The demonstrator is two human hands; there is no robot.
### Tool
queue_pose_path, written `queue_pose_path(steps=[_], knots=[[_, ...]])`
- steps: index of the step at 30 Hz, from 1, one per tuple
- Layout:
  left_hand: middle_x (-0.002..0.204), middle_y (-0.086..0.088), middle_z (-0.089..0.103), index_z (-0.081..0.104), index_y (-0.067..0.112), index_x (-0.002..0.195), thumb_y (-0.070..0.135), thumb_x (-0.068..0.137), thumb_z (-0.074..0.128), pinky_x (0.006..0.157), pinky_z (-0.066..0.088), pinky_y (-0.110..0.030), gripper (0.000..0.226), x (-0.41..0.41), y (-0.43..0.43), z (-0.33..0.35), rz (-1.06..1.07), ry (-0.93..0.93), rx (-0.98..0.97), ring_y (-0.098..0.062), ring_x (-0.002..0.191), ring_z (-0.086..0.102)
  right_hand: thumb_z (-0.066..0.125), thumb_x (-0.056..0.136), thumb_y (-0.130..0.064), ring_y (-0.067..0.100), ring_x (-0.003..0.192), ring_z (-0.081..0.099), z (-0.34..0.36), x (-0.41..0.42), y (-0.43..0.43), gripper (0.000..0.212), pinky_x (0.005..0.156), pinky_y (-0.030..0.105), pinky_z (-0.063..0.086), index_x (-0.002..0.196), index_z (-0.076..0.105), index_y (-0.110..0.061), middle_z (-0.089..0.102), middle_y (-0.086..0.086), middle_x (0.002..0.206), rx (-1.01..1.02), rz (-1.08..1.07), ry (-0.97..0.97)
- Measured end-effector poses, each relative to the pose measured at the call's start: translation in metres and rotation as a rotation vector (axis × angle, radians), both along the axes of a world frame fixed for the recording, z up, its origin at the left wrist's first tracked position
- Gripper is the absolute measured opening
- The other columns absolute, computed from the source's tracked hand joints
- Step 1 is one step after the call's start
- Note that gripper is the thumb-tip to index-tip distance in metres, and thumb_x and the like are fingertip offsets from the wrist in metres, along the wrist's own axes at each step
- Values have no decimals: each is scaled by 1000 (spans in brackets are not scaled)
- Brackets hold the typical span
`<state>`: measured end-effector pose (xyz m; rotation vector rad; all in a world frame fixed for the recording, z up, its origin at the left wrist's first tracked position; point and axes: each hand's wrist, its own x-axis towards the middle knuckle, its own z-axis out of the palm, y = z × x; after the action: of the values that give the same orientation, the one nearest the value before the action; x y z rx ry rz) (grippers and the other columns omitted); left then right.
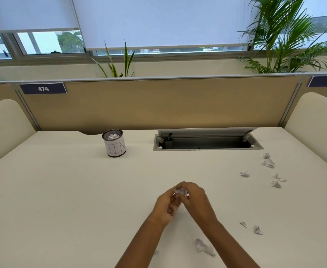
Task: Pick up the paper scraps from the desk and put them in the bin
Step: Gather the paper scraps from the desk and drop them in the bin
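My left hand (167, 206) and my right hand (194, 200) meet above the middle of the white desk (62, 200). Both sets of fingers curl round a crumpled white paper scrap (181, 191) held between them. A small mesh cup labelled BIN (114, 143) stands at the back left of centre with white scraps inside. Several loose crumpled scraps lie on the right side of the desk, among them a scrap (269, 163) near the back, a scrap (245, 173) closer in, a scrap (257, 229) near the front and a larger scrap (204, 248) under my right forearm.
An open grey cable tray (207, 141) is sunk into the desk at the back right of centre. A tan partition (158, 105) closes the far edge, and cream side panels stand left and right. Plants rise behind the partition.
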<state>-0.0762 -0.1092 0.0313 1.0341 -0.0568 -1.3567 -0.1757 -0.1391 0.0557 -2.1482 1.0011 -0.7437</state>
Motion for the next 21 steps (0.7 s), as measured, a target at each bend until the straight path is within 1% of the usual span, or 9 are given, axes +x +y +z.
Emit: queue_pose_path(steps=[2,5,7,9,11,12,15,18,21], knots=[[45,-2,60,56,9,62,9,97,42,48,51,-19,37,1,3,4,3,134,20,-10,46,60,46,91,-7,12,93,59,5,17,8,25,73,7,40,107,63,-13,66,6,106,6,28,51],[44,-5,62,54,10,63,22,96,40,60,45,-26,38,8,10,7,20,239,58,-17,60,58,40,92,-8,22,108,52,9,33,15,31,92,28,43,119,53,-14,56,9,118,65,119,163],[51,-8,65,57,8,69,27,97,39,62,44,-27,38,18,14,5,60,307,63,-19,65,59,43,92,-8,17,108,51,10,40,18,34,92,20,41,124,53,-17,57,5,120,41,147,151],[50,-9,65,56,8,72,27,99,36,52,48,-25,39,29,17,3,90,345,66,-18,50,63,49,91,-7,8,104,52,10,45,20,36,85,4,37,123,55,-22,61,-2,118,16,135,75],[48,-13,64,56,5,74,24,99,33,36,49,-16,40,41,20,3,136,407,40,-18,33,60,53,90,-9,8,108,53,10,49,18,35,93,9,38,122,57,-23,63,-4,118,3,140,6],[56,-17,64,57,3,77,23,100,32,36,51,-18,40,47,21,2,156,431,22,-21,34,61,53,90,-9,9,112,53,9,51,16,34,97,14,39,121,57,-23,62,-5,120,-10,137,-15],[80,-18,56,57,-2,81,21,100,33,38,56,-29,39,66,23,5,211,445,2,-27,61,59,55,92,-16,11,117,52,-3,57,6,30,99,18,38,121,56,-18,60,-2,125,-45,80,-31],[82,-20,51,53,-4,79,19,100,30,32,51,-32,39,92,20,15,273,436,-16,-27,70,50,48,95,-25,15,128,44,-27,64,-4,33,105,22,33,127,51,-15,51,4,136,-34,16,128],[78,-19,48,49,-4,75,15,99,29,25,46,-33,36,121,13,33,366,409,-51,-28,68,47,35,99,-35,16,144,17,-52,68,-14,44,118,31,16,139,33,-17,23,4,155,-29,-16,448]])
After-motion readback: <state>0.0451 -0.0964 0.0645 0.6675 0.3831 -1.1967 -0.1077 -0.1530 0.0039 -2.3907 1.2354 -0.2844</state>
